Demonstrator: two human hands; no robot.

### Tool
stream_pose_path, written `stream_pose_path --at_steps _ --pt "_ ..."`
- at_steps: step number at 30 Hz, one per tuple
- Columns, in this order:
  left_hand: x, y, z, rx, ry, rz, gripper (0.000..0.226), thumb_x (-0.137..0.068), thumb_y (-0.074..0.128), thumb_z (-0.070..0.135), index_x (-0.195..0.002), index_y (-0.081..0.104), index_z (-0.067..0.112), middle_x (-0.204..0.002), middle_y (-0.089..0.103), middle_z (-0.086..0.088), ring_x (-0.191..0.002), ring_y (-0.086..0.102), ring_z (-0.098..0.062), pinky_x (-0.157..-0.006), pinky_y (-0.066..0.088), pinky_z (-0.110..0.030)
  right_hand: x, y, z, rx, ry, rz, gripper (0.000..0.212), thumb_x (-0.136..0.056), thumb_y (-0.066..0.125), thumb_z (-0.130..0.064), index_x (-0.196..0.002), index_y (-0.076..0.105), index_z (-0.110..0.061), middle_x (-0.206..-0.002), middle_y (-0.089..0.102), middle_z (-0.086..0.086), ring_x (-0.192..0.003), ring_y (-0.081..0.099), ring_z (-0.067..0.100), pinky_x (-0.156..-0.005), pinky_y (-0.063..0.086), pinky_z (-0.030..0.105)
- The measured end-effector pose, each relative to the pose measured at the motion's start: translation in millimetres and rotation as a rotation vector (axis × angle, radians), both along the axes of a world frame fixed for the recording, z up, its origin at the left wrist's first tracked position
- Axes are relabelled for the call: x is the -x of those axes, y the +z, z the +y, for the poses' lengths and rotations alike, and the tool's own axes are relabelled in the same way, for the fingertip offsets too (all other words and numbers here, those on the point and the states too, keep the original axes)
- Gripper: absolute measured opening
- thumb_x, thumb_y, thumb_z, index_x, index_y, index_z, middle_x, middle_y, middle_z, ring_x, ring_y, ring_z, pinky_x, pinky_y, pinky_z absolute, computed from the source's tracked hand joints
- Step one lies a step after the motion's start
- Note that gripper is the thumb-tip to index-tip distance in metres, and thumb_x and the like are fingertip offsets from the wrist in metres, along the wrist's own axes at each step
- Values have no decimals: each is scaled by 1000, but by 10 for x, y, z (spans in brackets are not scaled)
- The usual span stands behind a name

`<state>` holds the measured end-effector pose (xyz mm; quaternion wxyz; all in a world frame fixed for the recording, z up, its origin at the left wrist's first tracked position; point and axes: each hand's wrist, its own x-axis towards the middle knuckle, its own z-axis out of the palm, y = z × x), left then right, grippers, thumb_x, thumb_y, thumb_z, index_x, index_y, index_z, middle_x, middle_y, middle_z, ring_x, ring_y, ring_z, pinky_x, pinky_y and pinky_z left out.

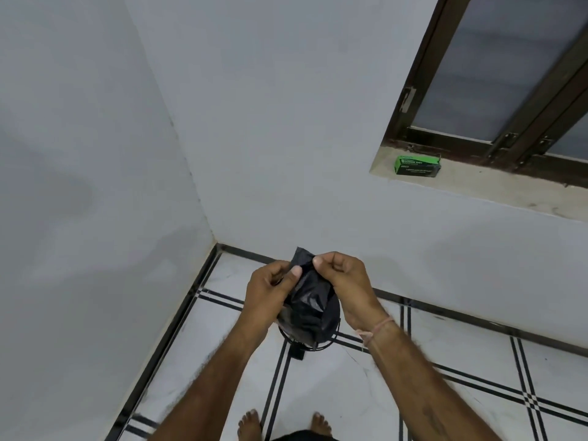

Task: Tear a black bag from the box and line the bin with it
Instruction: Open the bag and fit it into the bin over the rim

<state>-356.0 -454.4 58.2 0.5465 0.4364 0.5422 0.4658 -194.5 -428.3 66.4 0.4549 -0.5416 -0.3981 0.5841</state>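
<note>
A crumpled black bag (307,300) hangs between my two hands in front of me. My left hand (269,292) pinches its upper edge from the left, and my right hand (345,283) pinches the same edge from the right. Directly below the bag stands a small black wire bin (321,343) on the floor, mostly hidden behind the bag. The green bag box (417,166) lies on the window sill at the upper right, well away from both hands.
Two grey walls meet in a corner (214,240) just behind the bin. The stone window sill (477,183) runs along the right wall under a dark-framed window (496,74). White floor tiles with black lines (413,393) spread to the right. My bare feet (283,424) show at the bottom.
</note>
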Motion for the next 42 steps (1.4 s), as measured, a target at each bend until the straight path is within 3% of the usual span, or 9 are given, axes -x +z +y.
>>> stream_pose_path --at_steps 4,11,14,18,23,27,31,39,42 --pt "148 -18 48 -27 137 3 33 -102 61 36 -85 75 12 -76 73 -11 -70 68 -21 -59 55 -38 186 89 -98 99 17 245 27 -100 67 -19 -109 73 5 -102 79 19 -91 77 27 -79 63 36" --pt "403 -99 84 86 66 -194 40 -109 46 36 -106 76 10 -104 79 -14 -100 76 -34 -89 61 -47 328 -3 -221 153 -36 223 18 -98 68 -14 -108 78 -2 -107 78 19 -100 71 30 -98 54 46" --pt "441 -162 102 138 102 -126 25 -105 55 31 -103 74 16 -101 78 -11 -101 73 -36 -87 61 -46 372 47 -273 109 -12 162 14 -98 68 -14 -97 79 -6 -92 79 10 -83 74 19 -78 59 35" --pt "427 -151 25 -72 324 272 13 -92 73 37 -88 64 29 -87 65 3 -83 61 -15 -77 53 -35 427 105 -313 89 -56 138 11 -96 70 -13 -89 76 -8 -77 77 2 -66 71 8 -56 53 17" --pt "227 147 -59 -58 -65 -151 25 -92 70 31 -106 75 11 -98 78 -6 -91 72 -10 -81 57 -21 480 144 -291 125 -71 154 15 -92 76 -22 -80 75 -13 -73 70 7 -61 62 14 -51 45 20" --pt "203 196 -5 1 -15 -243 29 -88 73 30 -105 75 6 -93 77 -6 -87 72 -16 -79 59 -29 544 214 -257 103 -37 204 23 -92 71 -33 -83 80 -14 -71 67 5 -63 61 12 -56 51 20" --pt "258 272 102 85 108 -323 11 -98 65 10 -98 75 5 -84 76 -3 -73 70 -11 -66 57 -22 547 230 -209 135 -34 272 55 -105 44 -52 -101 77 -7 -87 78 12 -78 76 18 -69 61 28" --pt "202 284 153 169 148 -341 8 -94 71 12 -96 78 10 -80 69 -12 -75 64 -24 -70 58 -34 566 244 -120 63 -12 230 28 -87 80 -31 -105 71 -11 -83 65 12 -75 61 22 -65 56 30" --pt "135 317 131 177 120 -368 38 -102 59 37 -102 77 4 -94 77 -20 -84 73 -27 -83 61 -43 566 220 -98 24 -78 263 30 -92 77 -21 -104 68 4 -86 69 12 -77 64 21 -66 58 31"
